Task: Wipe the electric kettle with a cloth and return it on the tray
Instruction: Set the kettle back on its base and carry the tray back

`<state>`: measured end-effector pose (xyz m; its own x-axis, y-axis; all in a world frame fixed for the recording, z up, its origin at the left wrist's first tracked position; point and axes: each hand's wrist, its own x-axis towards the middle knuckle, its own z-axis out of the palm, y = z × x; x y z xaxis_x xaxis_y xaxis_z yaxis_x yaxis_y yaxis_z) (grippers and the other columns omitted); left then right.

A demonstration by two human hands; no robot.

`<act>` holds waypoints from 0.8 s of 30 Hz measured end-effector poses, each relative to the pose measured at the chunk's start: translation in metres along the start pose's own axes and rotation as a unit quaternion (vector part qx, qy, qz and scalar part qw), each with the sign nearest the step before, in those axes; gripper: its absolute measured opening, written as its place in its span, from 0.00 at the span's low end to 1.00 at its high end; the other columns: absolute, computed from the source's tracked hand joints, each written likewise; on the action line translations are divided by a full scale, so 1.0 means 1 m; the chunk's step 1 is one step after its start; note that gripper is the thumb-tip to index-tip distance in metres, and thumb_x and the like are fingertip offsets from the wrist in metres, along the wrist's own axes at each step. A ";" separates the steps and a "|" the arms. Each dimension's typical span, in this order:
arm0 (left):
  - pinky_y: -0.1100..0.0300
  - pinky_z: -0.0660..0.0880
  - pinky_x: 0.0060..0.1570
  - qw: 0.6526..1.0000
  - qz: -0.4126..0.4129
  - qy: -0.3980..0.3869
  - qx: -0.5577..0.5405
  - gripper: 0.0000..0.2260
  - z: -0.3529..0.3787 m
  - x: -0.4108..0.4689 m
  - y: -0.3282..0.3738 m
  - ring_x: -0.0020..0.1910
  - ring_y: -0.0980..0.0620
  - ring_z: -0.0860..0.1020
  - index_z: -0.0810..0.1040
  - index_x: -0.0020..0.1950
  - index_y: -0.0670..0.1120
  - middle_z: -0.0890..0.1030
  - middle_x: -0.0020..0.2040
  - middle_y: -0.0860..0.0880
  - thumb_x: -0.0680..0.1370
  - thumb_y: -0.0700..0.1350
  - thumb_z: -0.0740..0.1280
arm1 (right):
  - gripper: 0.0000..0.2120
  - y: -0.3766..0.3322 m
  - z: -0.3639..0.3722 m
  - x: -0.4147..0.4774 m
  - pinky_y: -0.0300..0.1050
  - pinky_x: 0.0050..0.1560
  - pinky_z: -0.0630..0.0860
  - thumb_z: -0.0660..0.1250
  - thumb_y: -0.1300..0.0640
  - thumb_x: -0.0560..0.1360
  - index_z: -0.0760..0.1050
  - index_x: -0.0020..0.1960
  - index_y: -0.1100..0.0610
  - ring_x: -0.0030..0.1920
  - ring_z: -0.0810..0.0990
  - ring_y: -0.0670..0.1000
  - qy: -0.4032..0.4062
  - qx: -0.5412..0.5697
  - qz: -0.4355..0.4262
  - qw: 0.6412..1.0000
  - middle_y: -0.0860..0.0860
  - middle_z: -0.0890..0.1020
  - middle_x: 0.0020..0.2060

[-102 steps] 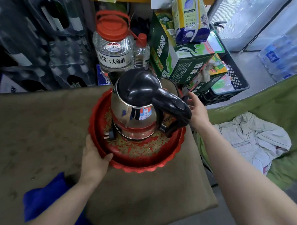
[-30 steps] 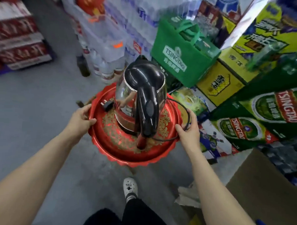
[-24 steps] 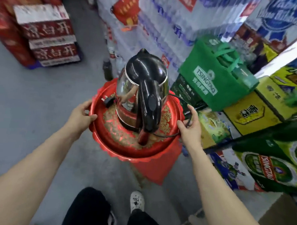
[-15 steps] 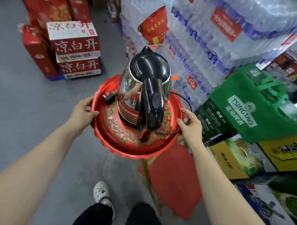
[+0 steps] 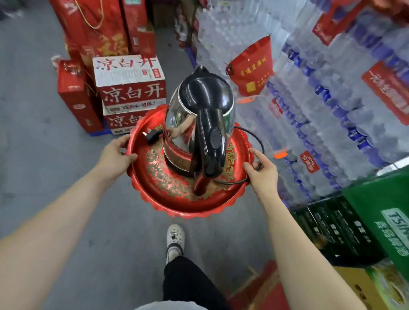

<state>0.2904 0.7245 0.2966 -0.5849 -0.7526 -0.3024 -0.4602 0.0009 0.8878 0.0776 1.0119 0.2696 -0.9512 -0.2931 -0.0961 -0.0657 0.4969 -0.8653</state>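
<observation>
A steel electric kettle with a black lid and black handle stands upright on a round red tray with gold patterning. Its black plug lies on the tray to the left, and the cord loops over the right rim. My left hand grips the tray's left rim. My right hand grips the right rim, with the cord under its fingers. The tray is held in the air above a grey floor. No cloth is in view.
Red and white cartons are stacked ahead on the left. Shrink-wrapped packs of water bottles tower on the right, with a green Tsingtao bag and dark crates below. My white shoe is on the floor beneath the tray.
The tray with the kettle has been lifted off the brown-covered table and carried through the shop. The view has swung left along the water packs towards the red cartons.
</observation>
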 end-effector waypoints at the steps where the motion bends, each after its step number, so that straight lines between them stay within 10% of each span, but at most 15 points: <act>1: 0.66 0.76 0.24 1.000 -0.003 0.001 0.006 0.25 -0.003 0.021 0.005 0.26 0.60 0.79 0.72 0.71 0.47 0.78 0.45 0.50 0.77 0.27 0.62 | 0.21 -0.008 0.012 0.020 0.48 0.43 0.80 0.71 0.61 0.76 0.80 0.67 0.46 0.32 0.73 0.46 -0.001 -0.004 0.000 1.000 0.49 0.72 0.32; 8: 0.47 0.79 0.52 1.000 -0.016 0.018 0.011 0.27 -0.038 0.161 0.033 0.40 0.47 0.78 0.72 0.72 0.47 0.78 0.56 0.44 0.76 0.28 0.64 | 0.22 -0.077 0.096 0.145 0.51 0.40 0.81 0.70 0.63 0.76 0.80 0.67 0.47 0.34 0.72 0.49 -0.040 -0.025 0.004 0.999 0.52 0.70 0.34; 15: 0.55 0.77 0.52 1.000 -0.001 0.006 -0.016 0.28 -0.077 0.311 0.048 0.44 0.59 0.80 0.74 0.68 0.51 0.80 0.53 0.48 0.75 0.25 0.64 | 0.21 -0.129 0.196 0.255 0.41 0.44 0.77 0.71 0.61 0.76 0.80 0.66 0.46 0.34 0.71 0.44 -0.044 -0.030 0.006 0.999 0.47 0.70 0.34; 18: 0.50 0.77 0.57 1.000 -0.014 0.000 -0.004 0.26 -0.097 0.380 0.054 0.52 0.47 0.80 0.74 0.70 0.47 0.79 0.59 0.43 0.75 0.28 0.65 | 0.21 -0.149 0.242 0.298 0.27 0.37 0.72 0.71 0.62 0.76 0.80 0.66 0.47 0.30 0.70 0.39 -0.036 -0.046 0.017 0.998 0.45 0.69 0.33; 24: 0.51 0.74 0.62 0.999 -0.037 -0.007 0.023 0.25 -0.123 0.501 0.061 0.56 0.47 0.78 0.73 0.71 0.46 0.78 0.62 0.46 0.76 0.30 0.67 | 0.19 -0.176 0.327 0.377 0.32 0.35 0.73 0.71 0.62 0.77 0.79 0.65 0.46 0.28 0.72 0.41 -0.044 -0.065 0.047 0.996 0.46 0.69 0.33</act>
<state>0.0516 0.2658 0.2417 -0.5575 -0.7422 -0.3718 -0.5324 -0.0240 0.8462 -0.1712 0.5471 0.2249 -0.9257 -0.3072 -0.2208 -0.0216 0.6256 -0.7798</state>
